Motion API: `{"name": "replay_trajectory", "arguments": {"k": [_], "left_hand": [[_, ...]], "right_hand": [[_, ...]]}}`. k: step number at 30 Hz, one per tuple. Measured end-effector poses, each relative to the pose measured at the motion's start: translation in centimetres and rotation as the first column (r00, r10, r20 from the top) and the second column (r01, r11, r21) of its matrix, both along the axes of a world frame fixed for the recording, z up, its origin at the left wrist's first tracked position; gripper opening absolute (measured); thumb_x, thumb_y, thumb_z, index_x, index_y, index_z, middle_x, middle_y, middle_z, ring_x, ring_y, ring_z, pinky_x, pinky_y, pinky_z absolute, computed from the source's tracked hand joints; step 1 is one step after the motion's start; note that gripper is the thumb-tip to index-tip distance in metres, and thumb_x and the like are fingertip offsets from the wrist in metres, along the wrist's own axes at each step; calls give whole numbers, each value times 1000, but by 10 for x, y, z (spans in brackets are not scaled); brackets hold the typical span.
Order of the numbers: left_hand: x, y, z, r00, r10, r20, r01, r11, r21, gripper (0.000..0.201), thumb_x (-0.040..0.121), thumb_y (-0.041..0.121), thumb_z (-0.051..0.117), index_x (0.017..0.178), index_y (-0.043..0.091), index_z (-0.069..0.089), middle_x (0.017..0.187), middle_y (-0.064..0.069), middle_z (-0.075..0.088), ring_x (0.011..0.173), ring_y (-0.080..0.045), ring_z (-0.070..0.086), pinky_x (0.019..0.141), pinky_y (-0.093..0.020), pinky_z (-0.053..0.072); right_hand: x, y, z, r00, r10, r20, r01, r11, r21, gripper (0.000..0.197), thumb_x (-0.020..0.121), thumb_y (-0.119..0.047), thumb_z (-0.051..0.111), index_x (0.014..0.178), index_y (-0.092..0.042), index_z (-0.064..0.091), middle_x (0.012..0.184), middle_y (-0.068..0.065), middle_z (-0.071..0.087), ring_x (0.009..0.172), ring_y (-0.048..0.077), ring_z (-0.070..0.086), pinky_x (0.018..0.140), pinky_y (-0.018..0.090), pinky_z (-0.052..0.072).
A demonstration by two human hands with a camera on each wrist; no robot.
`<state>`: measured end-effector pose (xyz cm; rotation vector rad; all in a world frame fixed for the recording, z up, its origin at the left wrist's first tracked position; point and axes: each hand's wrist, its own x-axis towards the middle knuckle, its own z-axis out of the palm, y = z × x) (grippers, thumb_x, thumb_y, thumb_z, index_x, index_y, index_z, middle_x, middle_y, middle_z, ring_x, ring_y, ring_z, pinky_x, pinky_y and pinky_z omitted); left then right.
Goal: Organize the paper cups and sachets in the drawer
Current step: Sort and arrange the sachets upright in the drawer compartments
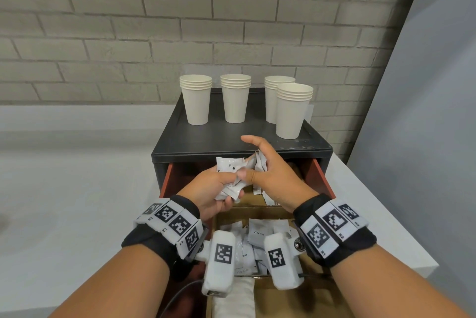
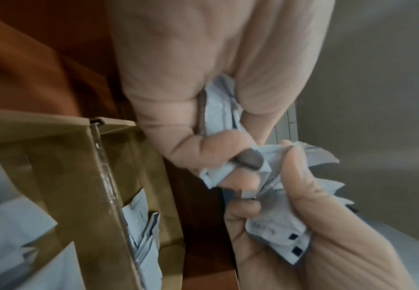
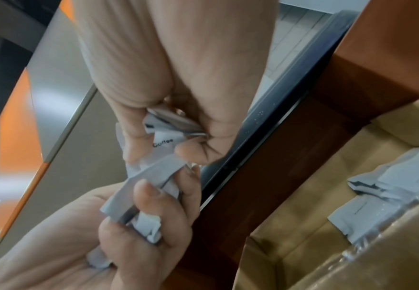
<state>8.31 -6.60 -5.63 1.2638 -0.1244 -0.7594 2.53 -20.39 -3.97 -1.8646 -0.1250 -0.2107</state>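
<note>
Sachets (image 1: 230, 178) were bunched in both hands above the open drawer (image 1: 323, 176). Left hand (image 1: 210, 189) clenched a crumpled handful; right hand (image 1: 270, 173) pinched another few between thumb and curled fingers, index finger sticking out straight. Right wrist view showed one packet marked "Coffee" (image 3: 165, 142) in that pinch. Both bundles were touching, so this looked like sorting or passing packets hand to hand, not a placement yet.

Progress, judged from the layout: partway.
- Cardboard dividers (image 1: 257, 211) sat in the drawer, forming compartments.
- Near compartment held a loose pile of packets (image 1: 257, 234), one reading "Cream".
- Far compartment held a few packets standing against the divider (image 2: 141, 225).
- Four stacks of paper cups (image 1: 235, 97) stood upright on top of the black cabinet (image 1: 206, 142), none in the drawer. Cups looked untouched as far as the task goes.
- Left to do: drop the held sachets into the right compartment, tidy the piles, move the cups in.

Surroundings: cabinet sat on a pale grey counter (image 1: 77, 176), back against a grey brick wall (image 1: 128, 21). Plain grey panel (image 1: 438, 86) closed off the right side. Drawer sides were reddish-brown.
</note>
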Motion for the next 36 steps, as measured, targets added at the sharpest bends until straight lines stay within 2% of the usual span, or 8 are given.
{"name": "replay_trajectory", "arguments": {"k": [9,13,17,23,25,28,33,36], "left_hand": [[-1,-1,1,995,98,3,-98,995,17,15,95,12,51,108,17,53,85,-11,61,55,-13,59,35,-14,41],[-1,-1,0,986,132,102,-137,990,40,22,95,16,53,116,18,53,95,-9,64,68,-14,61,41,-14,45],[-5,-2,-2,987,44,153,-50,998,34,25,93,19,55,119,17,56,92,-6,68,65,-11,63,42,-14,44],[-6,-1,0,985,3,170,-2,1000,-2,28,90,11,58,118,16,57,95,-9,69,62,-11,64,43,-13,44],[-4,0,-1,986,48,162,-45,999,-26,33,90,5,57,121,14,55,104,-12,68,67,-14,64,43,-14,45],[0,1,0,982,132,138,-120,988,-94,32,89,4,57,118,15,56,103,-10,69,77,-16,61,51,-17,41],[1,3,2,983,131,125,-114,984,-137,29,88,6,59,114,18,57,105,-10,70,86,-19,60,51,-14,43],[-1,3,0,983,79,168,-61,992,-106,32,87,6,60,117,17,57,109,-11,69,87,-20,63,53,-16,46]], "right_hand": [[7,-13,-3,993,-113,-17,114,967,227,22,87,-5,61,91,-26,58,100,1,58,93,16,57,62,17,49],[10,-19,-7,979,-158,-128,190,938,291,17,84,-5,65,87,-20,57,103,12,62,96,27,65,75,32,55],[13,-10,-13,967,-181,-177,216,954,209,20,80,-7,69,82,-20,55,91,12,61,83,26,64,59,26,51],[10,-8,-8,968,-125,-218,182,947,265,8,89,-13,60,88,-20,57,92,7,61,89,24,64,67,29,51],[6,-8,-4,967,-80,-240,170,908,383,14,97,-25,47,97,-23,61,100,8,62,101,27,62,83,40,53],[3,-14,1,970,-12,-244,148,823,549,31,99,-36,36,108,-27,63,110,12,63,115,39,56,107,60,30],[0,-19,3,973,62,-224,101,754,649,35,96,-41,35,114,-29,63,120,9,65,117,35,54,89,43,44],[-2,-19,4,971,94,-221,69,774,629,32,94,-41,38,109,-30,64,113,6,68,114,32,59,98,48,44]]}}
